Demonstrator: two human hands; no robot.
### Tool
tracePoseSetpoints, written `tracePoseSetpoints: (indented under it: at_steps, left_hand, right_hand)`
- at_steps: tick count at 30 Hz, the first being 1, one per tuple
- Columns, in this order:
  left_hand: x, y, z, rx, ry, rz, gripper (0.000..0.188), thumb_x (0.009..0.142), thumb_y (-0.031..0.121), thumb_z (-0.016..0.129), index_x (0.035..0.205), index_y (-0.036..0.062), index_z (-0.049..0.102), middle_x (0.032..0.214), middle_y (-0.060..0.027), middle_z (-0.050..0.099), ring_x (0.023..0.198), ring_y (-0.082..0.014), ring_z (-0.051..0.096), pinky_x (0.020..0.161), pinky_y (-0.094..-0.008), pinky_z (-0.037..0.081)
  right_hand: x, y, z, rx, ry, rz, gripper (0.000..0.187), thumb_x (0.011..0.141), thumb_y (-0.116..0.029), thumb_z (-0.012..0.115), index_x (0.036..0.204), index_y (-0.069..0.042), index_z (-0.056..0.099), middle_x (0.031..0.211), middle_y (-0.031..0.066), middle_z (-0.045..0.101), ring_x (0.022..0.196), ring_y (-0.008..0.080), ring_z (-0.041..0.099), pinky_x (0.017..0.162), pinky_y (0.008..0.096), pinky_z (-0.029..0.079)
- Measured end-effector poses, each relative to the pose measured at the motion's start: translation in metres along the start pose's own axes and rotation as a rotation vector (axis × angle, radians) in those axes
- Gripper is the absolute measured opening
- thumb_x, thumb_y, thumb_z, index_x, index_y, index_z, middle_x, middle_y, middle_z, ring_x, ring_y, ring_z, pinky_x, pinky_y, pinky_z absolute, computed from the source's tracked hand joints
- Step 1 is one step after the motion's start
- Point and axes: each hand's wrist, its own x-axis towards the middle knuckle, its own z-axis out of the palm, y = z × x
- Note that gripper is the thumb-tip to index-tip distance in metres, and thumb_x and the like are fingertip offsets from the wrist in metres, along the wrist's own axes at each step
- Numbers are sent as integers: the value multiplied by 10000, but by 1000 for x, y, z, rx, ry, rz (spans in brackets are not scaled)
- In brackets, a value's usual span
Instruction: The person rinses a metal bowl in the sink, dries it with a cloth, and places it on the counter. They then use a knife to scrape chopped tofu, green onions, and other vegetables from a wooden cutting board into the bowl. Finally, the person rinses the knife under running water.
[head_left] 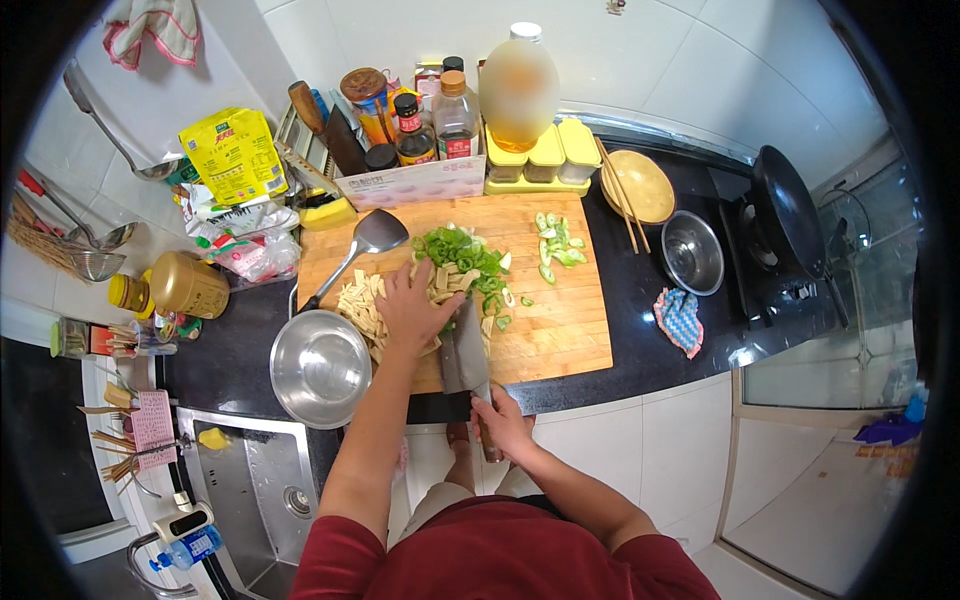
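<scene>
Board: splayed left hand on pale strips; right hand clenched round cleaver, off near edge; printed yellow bag beyond left edge.

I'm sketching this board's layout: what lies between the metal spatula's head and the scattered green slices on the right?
In the head view, chopped greens lie between the spatula and the slices, then a bare strip of cutting board.

Two hands, two metal bowls, one wok
</scene>
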Motion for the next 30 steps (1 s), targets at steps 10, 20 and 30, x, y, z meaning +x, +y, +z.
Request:
tracePoseSetpoints:
  at_steps: [10, 20, 30]
  left_hand:
    - [-6, 0, 21, -113, 296, 82, 485, 738, 363, 709, 1156, 134, 617, 1156, -107, 536, 1040, -315, 485, 845, -472, 395]
    - [-6, 18, -38, -196, 443, 81, 428, 743, 282, 718, 1124, 103, 639, 1146, -142, 544, 1051, -340, 488, 869, -457, 418]
    - [-59, -65, -101, -18, 513, -132, 430, 771, 255, 707, 1163, 96, 631, 1214, -136, 536, 1101, -354, 481, 908, -460, 406]
  right_hand:
    - [11, -12, 8, -25, -32, -70, 102, 938, -126, 551, 946, -36, 504, 678, 32, 542, 505, 112, 525, 455, 254, 433]
    - [-22, -57, 21, -74, -133, -101, 111, 938, -103, 543, 1016, -33, 511, 698, 31, 543, 544, 109, 534, 482, 251, 438]
    - [-22, -48, 77, -221, -451, -33, 181, 939, -137, 540, 1088, -38, 510, 700, 30, 538, 546, 104, 532, 485, 254, 442]
